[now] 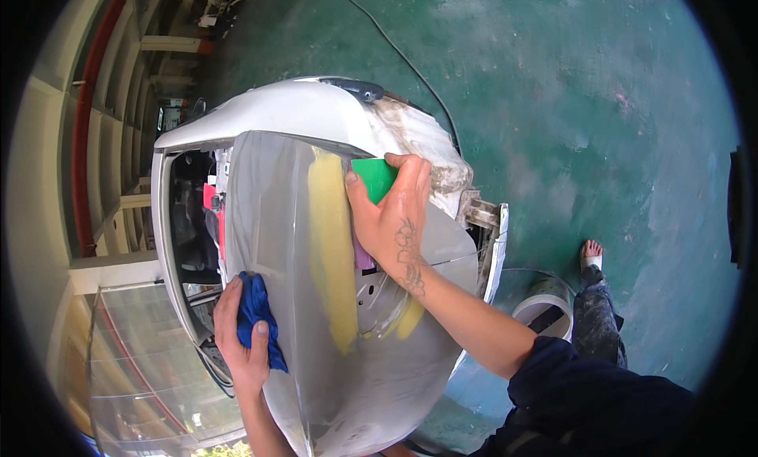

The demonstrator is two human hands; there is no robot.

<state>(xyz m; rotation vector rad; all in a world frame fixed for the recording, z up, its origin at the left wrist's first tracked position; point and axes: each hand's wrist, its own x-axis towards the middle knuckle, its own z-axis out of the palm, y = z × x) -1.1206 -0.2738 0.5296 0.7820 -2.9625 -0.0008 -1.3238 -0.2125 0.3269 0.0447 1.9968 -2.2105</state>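
My right hand (395, 212) is closed on a green sanding block (374, 177), pressing it flat against a grey car trunk lid (272, 180). Purple edges, possibly of sandpaper (363, 257), show beside the palm. Just left of the block runs a long strip of yellow filler (332, 252); a smaller yellow patch (410, 319) lies lower down. My left hand (242, 338) rests at the lid's left side, its fingers around a crumpled blue cloth (257, 319). The block's underside is hidden.
The white car body (300, 109) has a worn, dirty rear corner (418, 141). A bucket (545, 311) stands on the green floor (553, 141) near my foot (592, 252). A dark cable (395, 50) crosses the floor. Left are a red pipe (91, 141) and glass panels (150, 370).
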